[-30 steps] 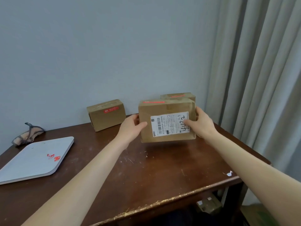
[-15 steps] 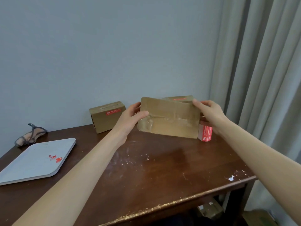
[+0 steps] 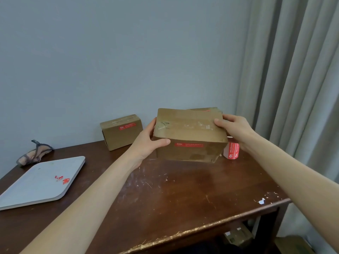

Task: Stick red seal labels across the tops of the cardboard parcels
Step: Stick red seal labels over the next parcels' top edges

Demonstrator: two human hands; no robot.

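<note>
Left hand [image 3: 146,145] grips the left end of the parcel [image 3: 190,132], thumb across the front edge, fingers behind; right hand [image 3: 236,130] holds the right end, thumb on the taped top, fingers curled round the far corner. The parcel is tilted toward the camera over the far side of the table [image 3: 183,195], red label [image 3: 189,144] on its front face; contact with the table not discernible. Roll of red labels [image 3: 232,151] stands just right of it, second parcel [image 3: 211,109] partly hidden behind, third parcel [image 3: 121,132] apart to the left.
</note>
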